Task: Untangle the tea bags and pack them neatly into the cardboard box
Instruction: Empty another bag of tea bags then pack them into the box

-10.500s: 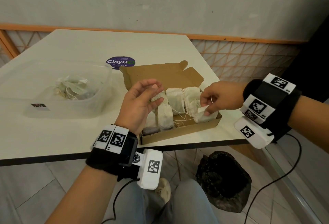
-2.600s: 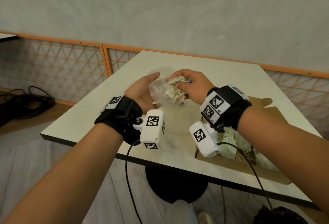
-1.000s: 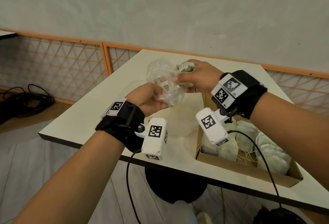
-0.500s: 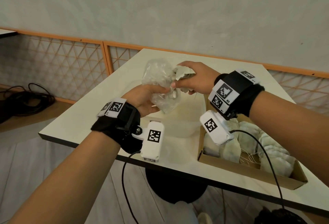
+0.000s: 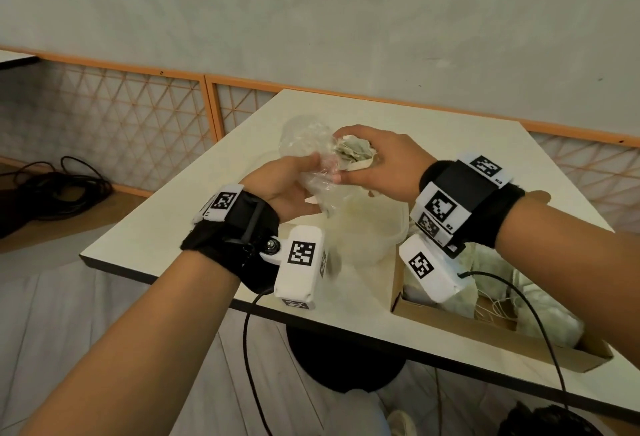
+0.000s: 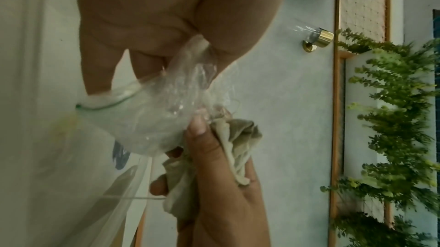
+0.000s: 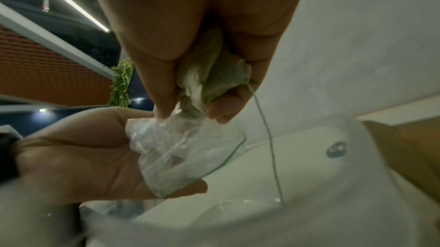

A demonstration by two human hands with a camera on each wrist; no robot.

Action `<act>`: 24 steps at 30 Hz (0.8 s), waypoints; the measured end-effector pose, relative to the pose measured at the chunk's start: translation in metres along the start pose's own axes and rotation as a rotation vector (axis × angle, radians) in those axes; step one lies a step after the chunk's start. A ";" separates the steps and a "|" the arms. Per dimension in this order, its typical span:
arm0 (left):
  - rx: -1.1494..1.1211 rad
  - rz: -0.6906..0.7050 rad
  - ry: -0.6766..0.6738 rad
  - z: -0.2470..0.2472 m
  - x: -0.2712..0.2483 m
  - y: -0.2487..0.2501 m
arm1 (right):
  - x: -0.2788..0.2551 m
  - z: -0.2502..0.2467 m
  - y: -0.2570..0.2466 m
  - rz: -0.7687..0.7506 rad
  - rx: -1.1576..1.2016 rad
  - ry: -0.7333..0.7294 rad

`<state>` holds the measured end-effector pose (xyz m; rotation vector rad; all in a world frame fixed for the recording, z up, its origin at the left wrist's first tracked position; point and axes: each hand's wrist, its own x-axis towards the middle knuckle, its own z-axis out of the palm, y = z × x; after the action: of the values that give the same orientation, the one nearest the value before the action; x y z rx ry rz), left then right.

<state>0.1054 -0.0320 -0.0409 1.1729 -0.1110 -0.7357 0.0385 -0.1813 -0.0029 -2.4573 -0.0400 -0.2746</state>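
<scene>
Above the table my left hand grips a crumpled clear plastic bag, also seen in the left wrist view as the plastic bag and in the right wrist view as the plastic bag. My right hand clutches a bunch of crumpled tea bags just outside the bag's mouth; the tea bags and the tea bags show in both wrist views, with a string hanging down. The cardboard box lies at the right with several tea bags in it.
A clear plastic tub stands on the white table under my hands. The table's front edge runs close below my wrists. Black cables lie on the floor at left. A dark bag sits on the floor at bottom right.
Over the last seconds both hands lifted the plastic bag off the tub. My right hand has drawn the bunch of tea bags out of the bag's mouth, a little to the right.
</scene>
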 end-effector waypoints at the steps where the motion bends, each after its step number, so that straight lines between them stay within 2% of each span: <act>1: -0.036 -0.025 -0.002 0.001 0.000 0.001 | 0.000 0.003 0.002 0.020 0.057 -0.004; 6: 0.023 -0.116 0.018 0.010 0.004 0.007 | 0.016 0.008 0.017 0.193 0.348 0.038; 8: 0.030 -0.138 0.042 0.012 0.008 0.008 | 0.023 0.008 0.023 0.250 0.386 0.035; 11: 0.003 -0.165 0.054 0.012 0.012 0.006 | 0.032 0.010 0.030 0.293 0.323 0.061; 16: 0.050 -0.194 0.026 0.009 0.015 0.003 | 0.024 0.010 0.026 0.146 -0.004 -0.044; 19: 0.049 -0.179 0.038 0.007 0.018 0.002 | 0.021 0.009 0.024 0.143 0.000 -0.054; 21: 0.041 -0.158 0.027 0.003 0.020 0.002 | 0.018 0.006 0.023 0.188 0.122 -0.027; 24: -0.037 -0.170 -0.005 -0.003 0.019 0.006 | 0.011 -0.002 0.021 0.255 0.457 0.061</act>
<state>0.1240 -0.0395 -0.0426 1.1545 -0.0020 -0.8866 0.0511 -0.1996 -0.0124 -1.9729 0.2134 -0.2016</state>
